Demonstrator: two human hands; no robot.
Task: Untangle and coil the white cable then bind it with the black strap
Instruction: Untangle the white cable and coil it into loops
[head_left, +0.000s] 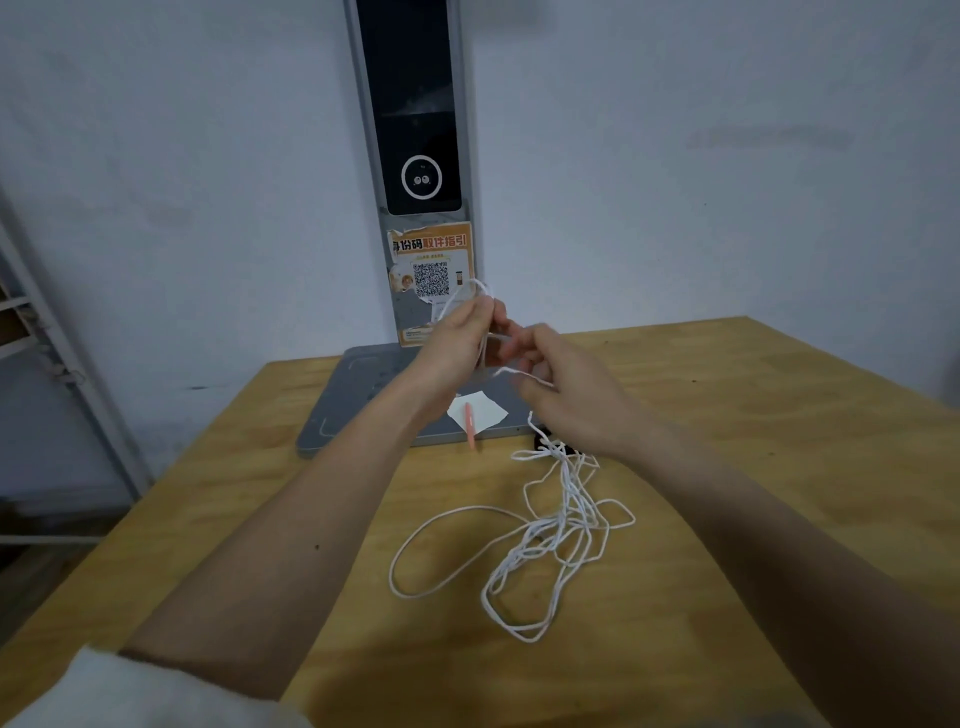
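Observation:
The white cable (550, 535) lies in a loose tangle of loops on the wooden table (727, 467), with one strand rising to my hands. My left hand (457, 343) is raised above the table and pinches a small loop of the cable near its end. My right hand (566, 389) is just to the right, fingers closed on the strand that runs down to the tangle. A small dark piece, probably the black strap (545, 442), shows on the table under my right wrist, mostly hidden.
A grey stand base (353, 395) sits at the table's far side, with a tall post carrying a dark screen (421, 130) and an orange QR sticker (431, 265). A white paper (480, 410) and a pink pen (470, 426) lie on the base. A metal rack (52, 364) stands left.

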